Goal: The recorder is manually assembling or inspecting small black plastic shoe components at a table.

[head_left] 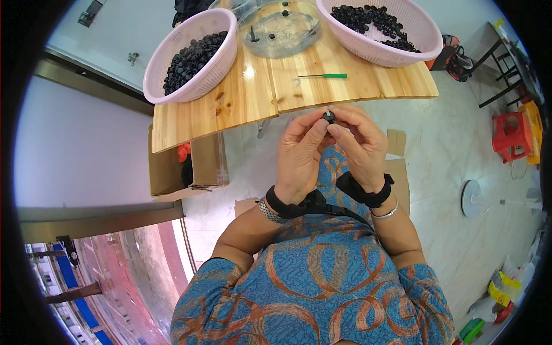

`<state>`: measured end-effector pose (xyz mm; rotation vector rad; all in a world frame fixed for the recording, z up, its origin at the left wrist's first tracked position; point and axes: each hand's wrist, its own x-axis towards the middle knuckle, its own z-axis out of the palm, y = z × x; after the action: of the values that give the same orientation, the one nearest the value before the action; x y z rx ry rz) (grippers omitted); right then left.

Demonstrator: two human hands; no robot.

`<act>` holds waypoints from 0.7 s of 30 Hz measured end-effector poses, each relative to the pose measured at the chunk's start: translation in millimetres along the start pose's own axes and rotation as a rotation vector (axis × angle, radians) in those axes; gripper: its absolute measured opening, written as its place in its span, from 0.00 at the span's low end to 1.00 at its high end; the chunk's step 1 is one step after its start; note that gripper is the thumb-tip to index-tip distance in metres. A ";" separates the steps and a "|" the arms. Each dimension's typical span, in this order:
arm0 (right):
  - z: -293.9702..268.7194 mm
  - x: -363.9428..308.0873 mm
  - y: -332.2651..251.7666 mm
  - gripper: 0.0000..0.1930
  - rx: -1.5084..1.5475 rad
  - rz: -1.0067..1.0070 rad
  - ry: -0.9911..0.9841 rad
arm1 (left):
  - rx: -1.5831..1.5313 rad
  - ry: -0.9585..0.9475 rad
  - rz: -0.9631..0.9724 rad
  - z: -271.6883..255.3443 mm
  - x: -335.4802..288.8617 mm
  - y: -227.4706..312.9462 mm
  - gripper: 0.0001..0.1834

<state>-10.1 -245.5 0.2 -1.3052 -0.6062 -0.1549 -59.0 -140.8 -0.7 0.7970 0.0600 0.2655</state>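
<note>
Between the fingertips of both hands, just off the table's near edge, is a small black round part (329, 117) with a light-coloured tip on top. My left hand (299, 160) pinches it from the left, thumb and fingers closed. From the other side my right hand (363, 145) closes on the same part. The fingers cover most of it, so its full shape is hidden. Beyond the hands, a screwdriver (330, 76) with a green handle lies on the wooden table (368, 85). Black straps go round both wrists.
A pink basket (214, 76) of black round parts stands at the table's left, another pink basket (374, 53) at its right. Between them sits a clear round tray (280, 54) with a few black pieces. Below is a cardboard box (210, 164); a red stool (510, 138) stands far right.
</note>
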 end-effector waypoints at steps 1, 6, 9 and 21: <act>0.0 -0.8 -0.8 0.10 0.076 0.035 0.002 | 0.003 -0.003 -0.017 1.9 -0.3 1.7 0.11; -5.5 -0.4 -4.8 0.10 0.351 0.207 0.040 | 0.035 -0.056 -0.098 3.2 1.0 4.3 0.11; -13.6 2.7 -1.7 0.10 0.428 0.211 0.040 | -0.003 -0.035 -0.088 9.2 1.5 6.1 0.11; -38.0 3.1 0.0 0.11 0.694 0.382 0.086 | -0.002 -0.012 -0.166 12.6 9.5 14.1 0.15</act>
<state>5.1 -280.3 -3.4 -0.7111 -0.2819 0.2932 -50.9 -137.8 18.6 0.7868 0.1141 0.1035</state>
